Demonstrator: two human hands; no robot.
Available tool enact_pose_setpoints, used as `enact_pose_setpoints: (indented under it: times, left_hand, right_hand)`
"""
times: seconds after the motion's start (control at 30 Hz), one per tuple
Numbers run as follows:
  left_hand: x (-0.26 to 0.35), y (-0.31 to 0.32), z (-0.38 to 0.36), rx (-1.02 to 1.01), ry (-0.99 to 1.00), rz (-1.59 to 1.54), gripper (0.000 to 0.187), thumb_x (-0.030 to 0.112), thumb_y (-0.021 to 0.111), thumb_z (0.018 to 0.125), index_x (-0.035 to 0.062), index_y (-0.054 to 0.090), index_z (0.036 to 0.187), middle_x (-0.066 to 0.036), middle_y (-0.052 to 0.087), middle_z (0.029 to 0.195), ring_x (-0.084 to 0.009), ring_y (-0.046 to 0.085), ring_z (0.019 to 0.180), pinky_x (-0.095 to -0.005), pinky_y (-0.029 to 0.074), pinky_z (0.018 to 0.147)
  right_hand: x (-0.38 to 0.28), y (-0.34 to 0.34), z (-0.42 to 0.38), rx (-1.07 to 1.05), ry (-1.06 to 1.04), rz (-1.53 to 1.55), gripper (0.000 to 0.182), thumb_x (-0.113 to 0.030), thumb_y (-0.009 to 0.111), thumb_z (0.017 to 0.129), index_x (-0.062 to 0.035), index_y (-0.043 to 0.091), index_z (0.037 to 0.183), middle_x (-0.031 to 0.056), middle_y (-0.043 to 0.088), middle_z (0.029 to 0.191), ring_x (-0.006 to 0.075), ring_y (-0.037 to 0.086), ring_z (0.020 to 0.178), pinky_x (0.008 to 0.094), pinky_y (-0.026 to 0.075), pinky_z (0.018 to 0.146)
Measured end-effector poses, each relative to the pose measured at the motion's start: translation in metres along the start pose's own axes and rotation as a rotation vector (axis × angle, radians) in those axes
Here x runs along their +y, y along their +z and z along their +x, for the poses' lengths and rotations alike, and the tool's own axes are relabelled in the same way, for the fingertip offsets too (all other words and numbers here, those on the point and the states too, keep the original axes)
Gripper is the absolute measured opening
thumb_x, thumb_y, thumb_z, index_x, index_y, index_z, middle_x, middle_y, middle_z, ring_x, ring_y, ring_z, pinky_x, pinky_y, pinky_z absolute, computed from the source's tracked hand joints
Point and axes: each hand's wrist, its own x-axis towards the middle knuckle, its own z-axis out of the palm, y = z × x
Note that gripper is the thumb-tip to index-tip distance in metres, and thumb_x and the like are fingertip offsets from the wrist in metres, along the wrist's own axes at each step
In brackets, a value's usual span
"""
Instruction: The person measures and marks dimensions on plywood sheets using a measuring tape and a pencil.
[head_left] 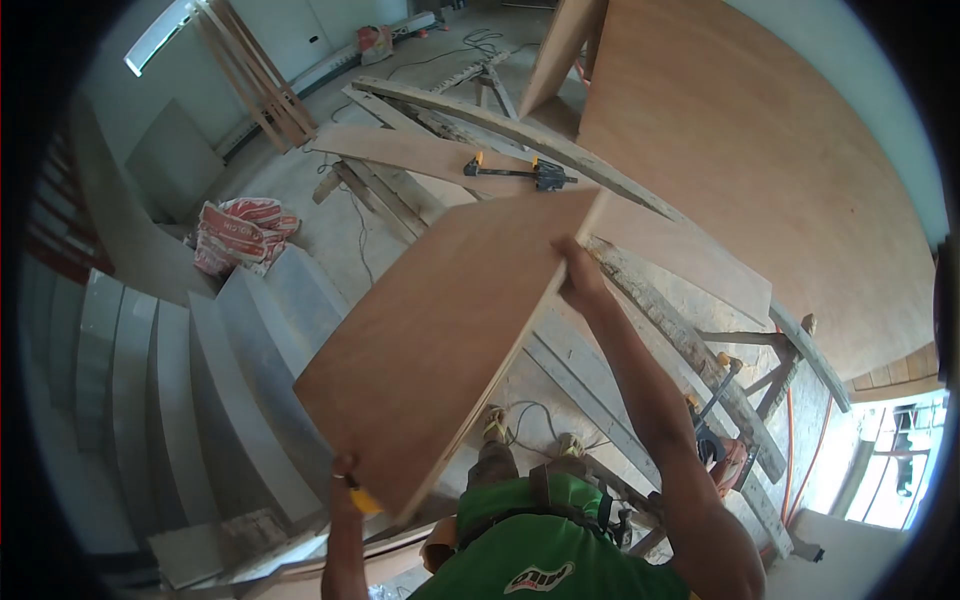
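Observation:
A brown plywood panel (pixel 455 330) is held up at a tilt in front of my body. My right hand (pixel 583 275) grips its right edge near the upper corner, with fingers wrapped round the board. At the lower left corner my left hand (pixel 347 485) holds the panel too; most of its fingers are hidden behind the wood. Something yellow (pixel 364 499) shows beside my left hand, and I cannot make out what it is. Beyond the panel, a black and yellow clamp (pixel 548 174) lies on a long plywood strip (pixel 420 155).
Weathered timber trestles (pixel 690 335) stand ahead and to the right. A large plywood sheet (pixel 750 170) rises at the upper right. Curved steps (pixel 240 390) and red-white sacks (pixel 240 232) are on the left. Cables (pixel 365 240) lie on the floor. A power tool (pixel 722 450) is at right.

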Motion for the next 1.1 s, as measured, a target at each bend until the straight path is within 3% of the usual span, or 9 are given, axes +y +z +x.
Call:
enact_pose_setpoints:
  times: [0.07, 0.2, 0.33, 0.57, 0.67, 0.73, 0.8, 0.9, 1.1]
  left_hand:
    - [-0.070, -0.017, 0.009, 0.136, 0.017, 0.055, 0.074, 0.038, 0.071, 0.070, 0.0028, 0.044, 0.130, -0.015, 0.062, 0.107, -0.0286, 0.063, 0.090, -0.0407, 0.054, 0.079]
    - [-0.149, 0.125, 0.024, 0.033, -0.072, -0.263, 0.019, 0.020, 0.066, 0.084, 0.0112, 0.054, 0.096, -0.004, 0.057, 0.079, -0.0177, 0.059, 0.062, -0.0328, 0.049, 0.049]
    - [-0.246, 0.186, 0.045, 0.103, -0.089, -0.182, 0.015, 0.018, 0.067, 0.084, 0.0122, 0.054, 0.088, -0.002, 0.054, 0.071, -0.0160, 0.056, 0.055, -0.0294, 0.048, 0.048]
    - [-0.402, 0.242, 0.067, -0.056, -0.488, -0.462, 0.022, 0.027, 0.065, 0.088, 0.0130, 0.052, 0.101, 0.001, 0.055, 0.078, -0.0118, 0.054, 0.057, -0.0276, 0.047, 0.051]
    - [-0.392, 0.234, 0.056, -0.168, -0.783, -0.133, 0.029, 0.021, 0.063, 0.090, 0.0056, 0.056, 0.114, -0.004, 0.065, 0.088, -0.0097, 0.059, 0.069, -0.0278, 0.048, 0.056]
    - [-0.335, 0.230, 0.035, -0.219, -0.444, 0.490, 0.028, 0.013, 0.059, 0.089, 0.0016, 0.059, 0.115, -0.011, 0.068, 0.095, -0.0124, 0.062, 0.075, -0.0286, 0.049, 0.063]
    - [-0.302, 0.185, 0.032, 0.021, -0.077, 0.507, 0.012, 0.005, 0.060, 0.080, 0.0007, 0.066, 0.091, -0.008, 0.066, 0.083, -0.0137, 0.063, 0.073, -0.0273, 0.050, 0.069]
    - [-0.281, 0.058, 0.082, 0.524, 0.192, 1.033, 0.053, 0.041, 0.075, 0.077, -0.0044, 0.061, 0.100, -0.015, 0.064, 0.083, -0.0211, 0.062, 0.073, -0.0304, 0.050, 0.068]
    - [-0.247, 0.002, 0.180, 0.290, -0.185, 0.893, 0.074, 0.046, 0.076, 0.075, -0.0061, 0.050, 0.121, -0.015, 0.060, 0.107, -0.0225, 0.059, 0.091, -0.0343, 0.048, 0.074]
  right_hand:
    - [0.008, -0.011, 0.050, -0.011, 0.035, -0.032, 0.041, -0.030, 0.057, 0.088, 0.0041, 0.050, 0.109, 0.0154, 0.062, 0.095, 0.0234, 0.064, 0.077, 0.0356, 0.055, 0.067]
    - [0.016, -0.040, 0.033, 0.004, 0.176, -0.097, 0.038, -0.031, 0.053, 0.093, 0.0066, 0.057, 0.093, 0.0109, 0.062, 0.081, 0.0181, 0.061, 0.064, 0.0308, 0.050, 0.055]
    - [-0.002, -0.115, -0.071, 0.045, 0.259, -0.796, 0.031, -0.025, 0.063, 0.088, 0.0053, 0.063, 0.082, 0.0071, 0.060, 0.068, 0.0132, 0.057, 0.058, 0.0274, 0.045, 0.053]
    - [0.010, -0.232, -0.127, 0.224, -0.289, -1.594, 0.026, -0.027, 0.059, 0.085, -0.0013, 0.062, 0.086, 0.0198, 0.063, 0.067, 0.0352, 0.065, 0.062, 0.0429, 0.049, 0.056]
    - [0.025, -0.264, -0.113, 0.223, -0.215, -1.594, 0.025, -0.026, 0.054, 0.089, -0.0021, 0.059, 0.084, 0.0209, 0.061, 0.065, 0.0375, 0.064, 0.063, 0.0436, 0.048, 0.055]
    - [0.034, -0.274, -0.111, 0.195, -0.295, -1.513, 0.027, -0.027, 0.052, 0.091, -0.0015, 0.058, 0.082, 0.0216, 0.060, 0.063, 0.0382, 0.064, 0.064, 0.0432, 0.047, 0.054]
    - [0.048, -0.291, -0.101, 0.171, -0.352, -1.460, 0.028, -0.027, 0.052, 0.091, -0.0014, 0.058, 0.082, 0.0217, 0.060, 0.063, 0.0385, 0.063, 0.062, 0.0425, 0.047, 0.053]
    - [0.053, -0.312, -0.097, 0.152, -0.346, -1.449, 0.028, -0.027, 0.053, 0.091, -0.0013, 0.057, 0.081, 0.0218, 0.059, 0.063, 0.0388, 0.063, 0.061, 0.0416, 0.046, 0.053]
    - [0.053, -0.315, -0.086, 0.187, -0.325, -1.538, 0.018, -0.018, 0.056, 0.087, -0.0022, 0.057, 0.080, 0.0217, 0.059, 0.064, 0.0384, 0.062, 0.062, 0.0419, 0.046, 0.054]
